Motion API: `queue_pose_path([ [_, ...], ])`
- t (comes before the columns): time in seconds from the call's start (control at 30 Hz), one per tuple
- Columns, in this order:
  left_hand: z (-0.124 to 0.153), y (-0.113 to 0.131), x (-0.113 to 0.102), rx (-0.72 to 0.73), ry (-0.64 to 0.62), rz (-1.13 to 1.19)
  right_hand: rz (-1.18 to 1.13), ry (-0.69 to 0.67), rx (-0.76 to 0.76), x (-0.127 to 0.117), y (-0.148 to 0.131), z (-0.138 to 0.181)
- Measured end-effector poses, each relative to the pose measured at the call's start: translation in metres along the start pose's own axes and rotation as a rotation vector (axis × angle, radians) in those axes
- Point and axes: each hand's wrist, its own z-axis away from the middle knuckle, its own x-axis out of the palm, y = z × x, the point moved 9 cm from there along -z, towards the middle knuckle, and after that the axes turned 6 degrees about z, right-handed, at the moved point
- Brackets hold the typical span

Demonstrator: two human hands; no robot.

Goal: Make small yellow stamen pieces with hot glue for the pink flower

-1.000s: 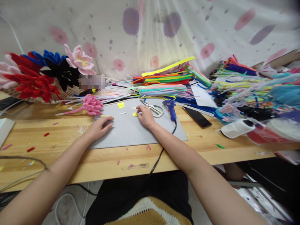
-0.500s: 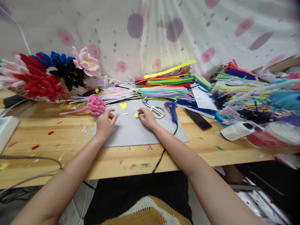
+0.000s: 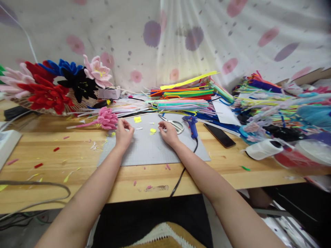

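My left hand (image 3: 124, 133) rests at the left edge of a grey cutting mat (image 3: 155, 151), its fingers loosely curved and apart, with nothing visible in them. A pink pipe-cleaner flower (image 3: 106, 119) lies just left of it. On the mat's far part, my right hand (image 3: 169, 133) has its fingers bent together at the tips; whether they hold anything is too small to see. A small yellow scrap (image 3: 153, 130) lies just left of those fingertips. Scissors (image 3: 173, 123) lie right behind them.
A blue glue gun (image 3: 191, 124) with a black cord and a dark phone (image 3: 219, 135) lie right of the mat. Stacked pipe cleaners (image 3: 183, 94) fill the back and right. Red, blue, black and pink flowers (image 3: 51, 88) stand at back left. Scraps dot the wooden table (image 3: 64, 151).
My left hand has lifted off the mat's near-left part and moved farther in, beside the pink flower, fingers now curved. My right hand has drawn slightly back from the yellow scrap.
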Motion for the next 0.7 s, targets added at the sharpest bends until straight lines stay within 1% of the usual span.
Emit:
queue_pose_path([
  [0.07,-0.001,-0.003,-0.007,0.002,0.021,0.036,-0.048,-0.045,0.028,-0.013,0.006,-0.002],
  [0.1,-0.001,-0.003,-0.009,0.009,0.026,0.049,-0.079,-0.128,0.036,-0.017,0.009,-0.003],
  [0.17,-0.002,-0.003,-0.009,0.019,0.014,0.057,-0.192,-0.357,0.070,-0.027,0.017,0.000],
  [0.2,-0.003,-0.004,-0.008,0.015,0.003,0.054,-0.256,-0.457,0.113,-0.035,0.024,0.004],
  [0.27,-0.004,-0.008,-0.005,-0.011,-0.019,0.040,-0.290,-0.628,0.225,-0.051,0.042,0.016],
  [0.33,-0.005,-0.012,-0.002,-0.057,-0.036,-0.004,-0.287,-0.762,0.296,-0.066,0.057,0.031],
  [0.37,-0.005,-0.014,0.001,-0.077,-0.050,-0.037,-0.281,-0.792,0.334,-0.072,0.064,0.038],
  [0.47,-0.005,-0.012,0.009,-0.075,-0.108,-0.158,-0.231,-0.826,0.434,-0.086,0.082,0.051],
  [0.57,-0.009,-0.010,0.013,-0.006,-0.139,-0.289,-0.116,-0.835,0.483,-0.095,0.095,0.057],
  [0.6,-0.013,-0.011,0.015,0.019,-0.160,-0.325,-0.057,-0.805,0.487,-0.100,0.100,0.055],
  [0.63,-0.016,-0.012,0.018,0.051,-0.195,-0.342,0.006,-0.747,0.482,-0.106,0.105,0.052],
  [0.7,-0.023,-0.018,0.025,0.088,-0.267,-0.380,0.118,-0.542,0.448,-0.121,0.116,0.041],
])
